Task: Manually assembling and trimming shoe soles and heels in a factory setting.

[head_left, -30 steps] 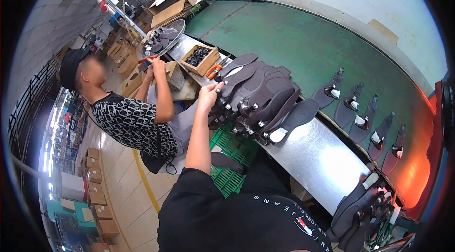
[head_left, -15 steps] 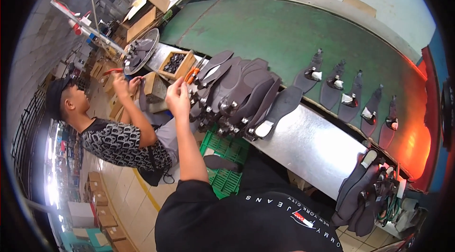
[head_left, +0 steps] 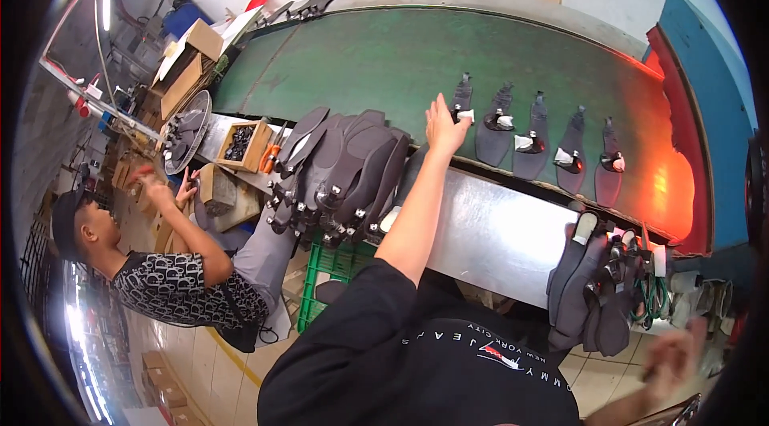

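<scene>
My left hand [head_left: 447,128] reaches over the near edge of the green conveyor belt, fingers stretched out and thumb apart. It is close to the leftmost dark shoe sole [head_left: 462,92], which has a strap-like end and a white piece on it; whether they touch is unclear. To its right lies another such sole [head_left: 493,133], and several more follow in a row. My right hand [head_left: 673,358] is low at the right, smeared by motion, beside a stack of dark soles [head_left: 589,290]; its fingers cannot be made out. Left of my left forearm is a large pile of dark grey soles [head_left: 344,157] with dark shiny fittings.
The green belt [head_left: 360,49] runs to a glowing orange-red opening [head_left: 673,193] on the right. A metal ledge [head_left: 489,226] borders it. At left are a wooden box [head_left: 260,141] of small black parts, orange-handled pliers [head_left: 270,157], a green crate [head_left: 308,298] and a seated co-worker [head_left: 184,282].
My left hand has moved right, from beside the sole pile to the belt's near edge. My right hand has come into view at lower right. The whole view has shifted to the right.
</scene>
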